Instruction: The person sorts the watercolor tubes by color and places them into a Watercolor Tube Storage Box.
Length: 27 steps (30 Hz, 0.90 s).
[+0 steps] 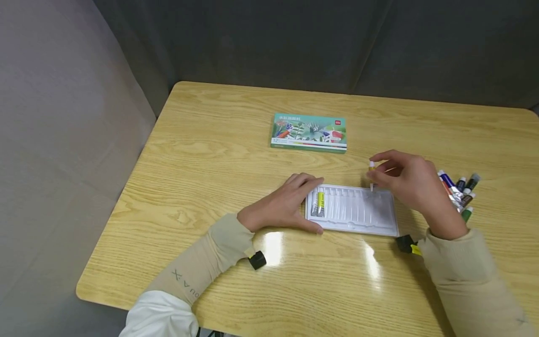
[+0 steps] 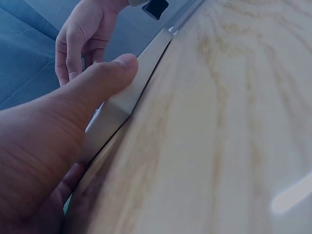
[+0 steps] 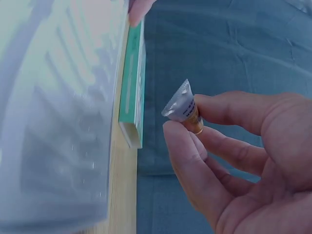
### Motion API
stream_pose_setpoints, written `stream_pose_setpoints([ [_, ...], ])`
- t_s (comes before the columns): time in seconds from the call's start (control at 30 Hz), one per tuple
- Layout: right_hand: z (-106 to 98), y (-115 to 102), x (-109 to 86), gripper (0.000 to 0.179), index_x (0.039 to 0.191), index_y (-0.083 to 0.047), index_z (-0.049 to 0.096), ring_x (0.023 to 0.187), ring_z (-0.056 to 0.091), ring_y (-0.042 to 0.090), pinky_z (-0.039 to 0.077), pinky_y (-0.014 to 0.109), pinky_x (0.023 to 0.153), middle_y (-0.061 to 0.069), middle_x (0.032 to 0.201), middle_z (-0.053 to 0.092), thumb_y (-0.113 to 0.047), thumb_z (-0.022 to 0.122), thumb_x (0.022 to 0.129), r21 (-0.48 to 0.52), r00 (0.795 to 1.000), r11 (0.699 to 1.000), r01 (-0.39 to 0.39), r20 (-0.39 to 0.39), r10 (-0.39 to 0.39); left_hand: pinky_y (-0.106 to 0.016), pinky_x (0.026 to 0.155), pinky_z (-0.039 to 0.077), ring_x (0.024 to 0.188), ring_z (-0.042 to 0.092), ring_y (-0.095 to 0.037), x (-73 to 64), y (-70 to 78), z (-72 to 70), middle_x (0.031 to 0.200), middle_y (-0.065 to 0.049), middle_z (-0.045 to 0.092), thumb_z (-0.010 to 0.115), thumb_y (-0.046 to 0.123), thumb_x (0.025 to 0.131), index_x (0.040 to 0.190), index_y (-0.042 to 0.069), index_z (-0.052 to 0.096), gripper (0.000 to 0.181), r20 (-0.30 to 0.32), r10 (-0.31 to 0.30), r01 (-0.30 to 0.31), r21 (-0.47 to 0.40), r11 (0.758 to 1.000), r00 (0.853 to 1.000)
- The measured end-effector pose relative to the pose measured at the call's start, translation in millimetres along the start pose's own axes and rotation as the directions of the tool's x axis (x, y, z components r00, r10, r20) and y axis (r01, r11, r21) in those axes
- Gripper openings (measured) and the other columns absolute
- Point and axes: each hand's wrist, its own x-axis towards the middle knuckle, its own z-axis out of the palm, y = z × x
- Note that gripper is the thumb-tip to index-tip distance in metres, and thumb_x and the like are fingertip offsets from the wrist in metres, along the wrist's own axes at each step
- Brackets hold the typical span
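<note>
A white plastic paint tray (image 1: 358,208) with narrow slots lies on the table. My left hand (image 1: 290,201) grips its left end, the thumb along the front edge and the fingers at the back edge. Inside that end lies a paint tube with a yellow band (image 1: 321,202), beside a silvery one. Over the tray's back edge, toward the right, my right hand (image 1: 414,182) pinches a small paint tube (image 3: 184,107) between thumb and fingertips. This tube has an ochre band, a white cap and a flat silvery end; in the head view its cap points up.
A green illustrated paint box (image 1: 309,133) lies behind the tray. To the right, partly behind my right hand, is a loose pile of several paint tubes (image 1: 448,183). The wooden table's (image 1: 189,150) back edge meets a dark curtain (image 1: 269,47).
</note>
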Motion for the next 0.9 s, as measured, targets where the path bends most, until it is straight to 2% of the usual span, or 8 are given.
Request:
stream_pose_setpoints([
  [0.3, 12, -13, -7.3, 0.037, 0.122, -0.014, 0.073, 0.073, 0.064, 0.003, 0.047, 0.023, 0.061, 0.011, 0.099, 0.078, -0.031, 0.08, 0.091, 0.028, 0.998, 0.998, 0.062, -0.004, -0.062, -0.032, 0.121, 0.039, 0.14, 0.037, -0.012, -0.2, 0.8, 0.2, 0.154, 0.002, 0.04, 0.083, 0.069, 0.075, 0.164, 0.016, 0.029, 0.117, 0.001, -0.001, 0.002, -0.019, 1.0, 1.0],
  [0.43, 17, -20, -9.7, 0.035, 0.121, -0.013, 0.073, 0.078, 0.067, 0.012, 0.047, 0.024, 0.06, 0.01, 0.098, 0.078, -0.029, 0.08, 0.091, 0.037, 0.996, 0.996, 0.084, 0.008, -0.084, -0.031, 0.12, 0.039, 0.14, 0.037, -0.012, -0.2, 0.1, 0.4, 0.153, 0.002, 0.04, 0.082, 0.07, 0.075, 0.164, 0.017, 0.03, 0.116, 0.0, -0.009, 0.009, -0.021, 1.0, 1.0],
  [0.6, 25, -27, -12.6, 0.033, 0.121, -0.012, 0.074, 0.085, 0.071, 0.02, 0.048, 0.023, 0.063, 0.009, 0.097, 0.079, -0.028, 0.08, 0.092, 0.046, 0.993, 0.993, 0.112, 0.038, -0.114, -0.032, 0.12, 0.04, 0.14, 0.037, -0.012, 0.1, 0.0, 0.6, 0.152, 0.003, 0.04, 0.081, 0.07, 0.075, 0.164, 0.017, 0.03, 0.115, -0.004, -0.008, 0.008, -0.021, 1.0, 1.0],
  [0.73, 30, -32, -13.1, 0.032, 0.12, -0.012, 0.074, 0.085, 0.07, 0.02, 0.047, 0.023, 0.064, 0.008, 0.096, 0.078, -0.027, 0.08, 0.092, 0.055, 0.99, 0.991, 0.126, 0.06, -0.129, -0.031, 0.121, 0.039, 0.141, 0.036, -0.011, 0.2, -1.0, 0.7, 0.153, 0.004, 0.04, 0.081, 0.071, 0.075, 0.164, 0.018, 0.03, 0.116, -0.001, -0.02, 0.02, -0.021, 1.0, 1.0],
  [0.9, 37, -36, -13.5, 0.029, 0.119, -0.011, 0.073, 0.085, 0.068, 0.021, 0.049, 0.026, 0.067, 0.009, 0.097, 0.076, -0.024, 0.077, 0.094, 0.048, 0.985, 0.993, 0.107, 0.13, -0.112, -0.032, 0.121, 0.038, 0.141, 0.035, -0.011, 0.6, -0.8, -0.2, 0.154, 0.004, 0.039, 0.081, 0.071, 0.075, 0.164, 0.018, 0.029, 0.116, 0.004, -0.021, 0.021, -0.03, 0.999, 1.0],
])
